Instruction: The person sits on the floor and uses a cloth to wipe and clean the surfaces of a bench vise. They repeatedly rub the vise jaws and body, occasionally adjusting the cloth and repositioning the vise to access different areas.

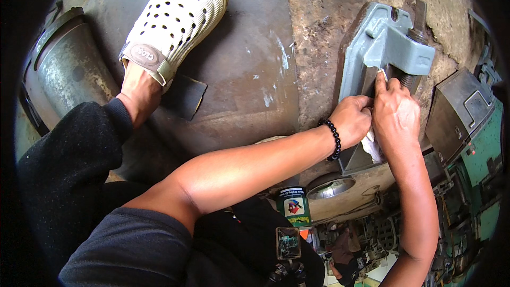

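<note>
A bench vise (366, 37), coated in light grey paint with bare dark metal along its bed, lies at the right. My right hand (396, 109) is closed on a crumpled white rag (372, 149), and part of the rag hangs below the palm. Its index fingertip presses a bit of white against the bed, close to the grey jaw and the threaded screw (408, 80). Right beside it, my left hand (351, 119), with a black bead bracelet at the wrist, is curled over the vise. What its fingers hold is hidden.
My foot in a white clog (178, 16) stands on a paint-spotted metal plate (244, 74), by a dark sheet (183, 96). A green paint can (294, 207) and a round metal dish (330, 187) are nearby. A metal box (459, 114) stands right; another person (345, 252) is behind.
</note>
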Demonstrator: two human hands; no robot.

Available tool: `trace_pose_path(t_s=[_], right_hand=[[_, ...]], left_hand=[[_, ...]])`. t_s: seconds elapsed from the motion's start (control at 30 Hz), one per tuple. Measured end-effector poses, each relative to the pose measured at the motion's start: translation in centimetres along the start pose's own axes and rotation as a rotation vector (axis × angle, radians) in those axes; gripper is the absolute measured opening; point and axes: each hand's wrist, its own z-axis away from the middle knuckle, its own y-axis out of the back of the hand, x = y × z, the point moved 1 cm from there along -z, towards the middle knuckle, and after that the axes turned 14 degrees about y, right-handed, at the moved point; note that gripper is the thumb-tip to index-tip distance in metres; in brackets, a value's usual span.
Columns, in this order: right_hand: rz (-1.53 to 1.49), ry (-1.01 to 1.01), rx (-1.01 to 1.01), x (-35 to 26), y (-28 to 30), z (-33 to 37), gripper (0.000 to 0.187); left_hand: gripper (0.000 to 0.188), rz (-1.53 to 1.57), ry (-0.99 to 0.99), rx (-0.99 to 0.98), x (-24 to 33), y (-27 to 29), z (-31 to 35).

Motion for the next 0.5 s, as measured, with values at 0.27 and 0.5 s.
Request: trace_pose_path(t_s=[0.27, 0.5], right_hand=[[-0.049, -0.020, -0.013, -0.7, -0.7, 1.1, 0.039], [-0.091, -0.025, -0.031, -1.1, -1.7, 1.7, 0.039]], left_hand=[[0.028, -0.051, 0.003, -0.028, -1.1, 0.0, -0.1], [0.031, -0.129, 0.041, -0.046, -1.2, 0.3, 0.2]])
